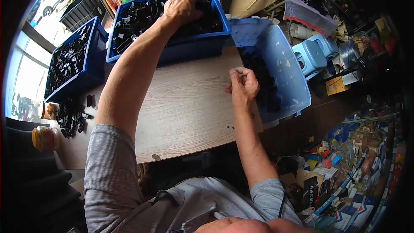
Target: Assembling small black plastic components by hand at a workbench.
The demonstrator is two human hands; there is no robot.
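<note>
Black plastic parts (136, 19) heaped in the blue crate (189, 45)

Probably light, stiff and smooth; best gripped by the edges. Inside the crate, the left hand (183, 7) has its fingers partly hidden; I cannot tell whether they clamp anything. Off the crate's near right corner, the right hand (245, 86) has its fingers curled together. No lettering reads on the parts; a black package (309, 192) well right of the crate bears print.

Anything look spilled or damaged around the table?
Yes: a dark, worn-looking patch breaks the pale surface of the table at its near edge. Loose black pieces lie on its left, outside the blue bins, perhaps spilled.
</note>
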